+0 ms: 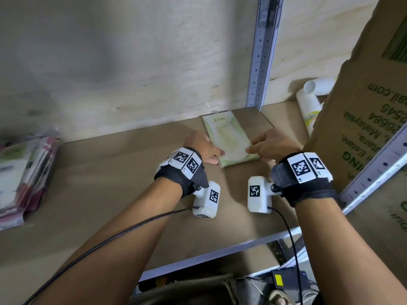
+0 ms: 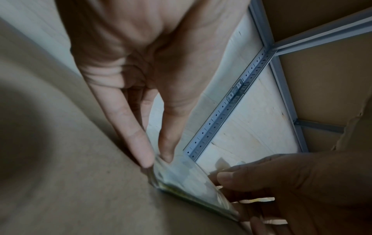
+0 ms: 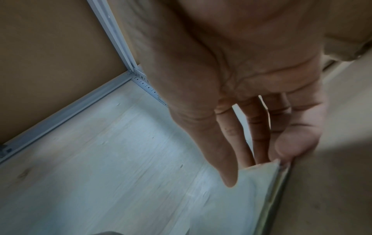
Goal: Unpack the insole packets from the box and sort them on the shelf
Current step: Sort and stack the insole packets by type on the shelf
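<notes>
A stack of green insole packets [image 1: 229, 139] lies flat on the brown shelf board [image 1: 110, 183], near the back wall. My left hand [image 1: 217, 155] pinches the stack's near left corner, and my right hand [image 1: 258, 155] pinches the near right corner. In the left wrist view my left hand [image 2: 159, 159] has straight fingers meeting on the corner of the packets [image 2: 191, 179], with the other hand [image 2: 281, 182] opposite. In the right wrist view my right hand [image 3: 261, 165] has its thumb and fingers closed on the packets' edge [image 3: 251, 190]. The cardboard box [image 1: 363, 128] stands at the right.
A pile of red and pink insole packets [image 1: 24, 172] lies at the shelf's left end. White paper cups [image 1: 310, 100] lie behind the box. A grey slotted upright [image 1: 262, 51] rises just behind the green stack. Bare board stretches between the two piles.
</notes>
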Demonstrator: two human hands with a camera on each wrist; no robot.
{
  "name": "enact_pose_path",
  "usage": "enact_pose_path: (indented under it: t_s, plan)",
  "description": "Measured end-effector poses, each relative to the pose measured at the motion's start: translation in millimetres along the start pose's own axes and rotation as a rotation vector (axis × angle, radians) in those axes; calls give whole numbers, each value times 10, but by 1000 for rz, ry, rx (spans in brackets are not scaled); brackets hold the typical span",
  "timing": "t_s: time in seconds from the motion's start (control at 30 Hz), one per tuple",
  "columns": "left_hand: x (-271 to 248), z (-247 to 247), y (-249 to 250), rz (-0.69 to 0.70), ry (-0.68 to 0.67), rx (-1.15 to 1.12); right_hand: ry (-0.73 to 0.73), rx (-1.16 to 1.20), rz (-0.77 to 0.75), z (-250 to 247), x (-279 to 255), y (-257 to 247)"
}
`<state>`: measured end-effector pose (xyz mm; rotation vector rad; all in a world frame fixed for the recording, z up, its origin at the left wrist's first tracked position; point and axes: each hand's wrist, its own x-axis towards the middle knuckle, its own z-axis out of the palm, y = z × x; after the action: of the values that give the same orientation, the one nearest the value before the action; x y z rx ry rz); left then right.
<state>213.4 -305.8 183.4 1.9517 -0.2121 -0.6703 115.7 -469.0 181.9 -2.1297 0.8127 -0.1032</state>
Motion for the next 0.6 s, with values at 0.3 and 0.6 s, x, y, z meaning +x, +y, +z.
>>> enact_pose_path:
  t_s: [0.3,0.6]
  plan:
    - [-139,-351,-30,96,124,129,121,-34,-85,-12,-142,-129]
    - [-1157,-1724,-752,184,312,-34,-120,66,-361,323,-703,-607]
